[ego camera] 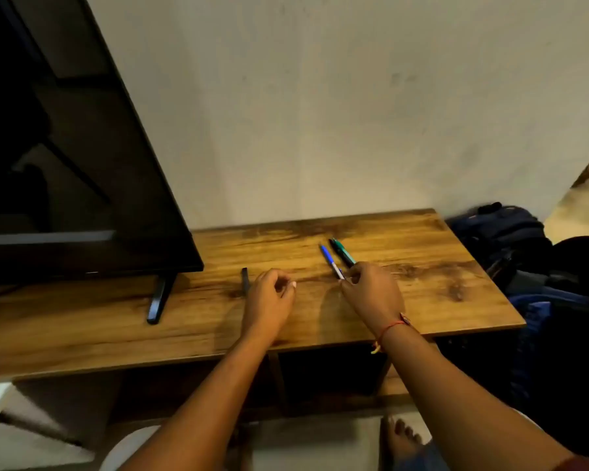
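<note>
Three pens lie close together on the wooden table (422, 300): a blue pen (330, 260), a black pen (338, 253) and a green pen (344, 252). My right hand (371, 294) reaches over their near ends, and its fingertips pinch the blue pen at its white tip. My left hand (269, 294) hovers over the table with its fingers loosely curled, holding nothing. A small dark pen-like object (245, 280) lies just left of that hand, partly hidden by it.
A black TV (65, 147) stands on the table's left half, its foot (159, 300) pointing toward me. Dark bags (510, 239) are piled beside the table's right end. A pale wall rises behind. My bare foot (402, 440) rests on the floor below.
</note>
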